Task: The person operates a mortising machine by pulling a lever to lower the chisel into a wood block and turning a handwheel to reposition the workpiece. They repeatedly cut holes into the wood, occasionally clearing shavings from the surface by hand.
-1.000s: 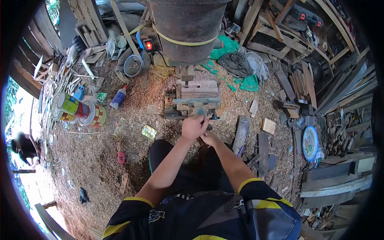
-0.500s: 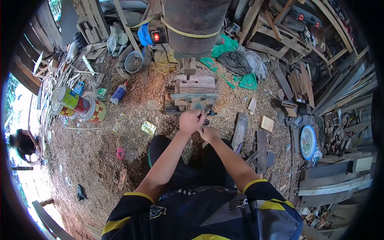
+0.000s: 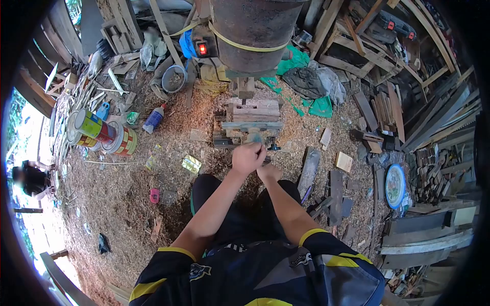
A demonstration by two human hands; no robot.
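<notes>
The greenish piece [image 3: 254,137] sits at the front edge of a stacked wooden block [image 3: 251,118] on the sawdust floor [image 3: 127,204], just below a dark metal drum [image 3: 250,30]. The left hand [image 3: 248,157] curls into a fist against it (whether the fingers pinch it, I cannot tell). The right hand [image 3: 269,172] lies just beneath, its grip hidden. Bright-labelled cans [image 3: 99,135] lie to the left, their writing too small to read. Scrap planks [image 3: 388,109] crowd the right.
</notes>
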